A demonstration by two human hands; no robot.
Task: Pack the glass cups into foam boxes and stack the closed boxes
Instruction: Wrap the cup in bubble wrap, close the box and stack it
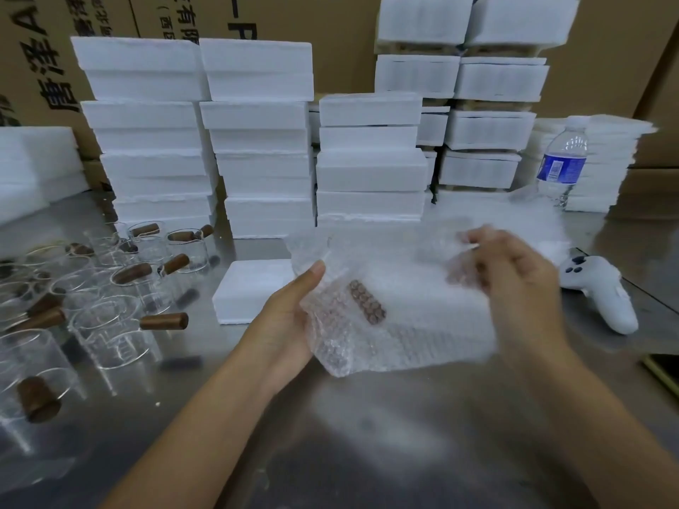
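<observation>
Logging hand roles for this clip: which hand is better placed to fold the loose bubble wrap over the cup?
Right, probably. The right hand grips the sheet's free end, blurred, while the left hand holds the partly wrapped glass cup inside the bubble wrap, so it is busy steadying.

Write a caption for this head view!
Left hand and right hand fold bubble wrap round a glass cup, beside bare cups and stacked foam boxes.

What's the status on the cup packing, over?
Left hand holds cup, part-wrapped in bubble wrap. Right hand pinches the wrap's far side, blurred. Foam box sits behind; nothing blocking.
</observation>
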